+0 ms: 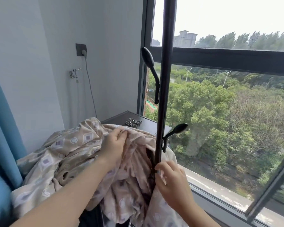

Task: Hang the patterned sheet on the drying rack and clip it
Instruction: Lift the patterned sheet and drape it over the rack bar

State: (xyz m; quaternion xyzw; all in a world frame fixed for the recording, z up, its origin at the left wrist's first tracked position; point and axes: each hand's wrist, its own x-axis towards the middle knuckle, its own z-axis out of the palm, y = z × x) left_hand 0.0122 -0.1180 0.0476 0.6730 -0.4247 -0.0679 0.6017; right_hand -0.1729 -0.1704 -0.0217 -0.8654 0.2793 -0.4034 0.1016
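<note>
The patterned sheet (pixel 69 148) lies bunched across the lower centre of the frame, against the black pole of the drying rack (pixel 164 95). The left hand (pixel 115 145) curls its fingers into a fold on top, and the right hand (pixel 172 181) pinches fabric beside the pole. The bunched cloth's weight could drag it off once either hand lets go to reach the clips (pixel 133 122), which lie on the counter (pixel 147 126) behind.

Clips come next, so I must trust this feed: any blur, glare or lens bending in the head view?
Head view: sky through the window is blown out; the blue curtain at lower left is smeared by blur; the black pole bows slightly from the wide lens; the patterned sheet is evenly lit and sharp; the clips on the cabinet are small but distinct.
</note>
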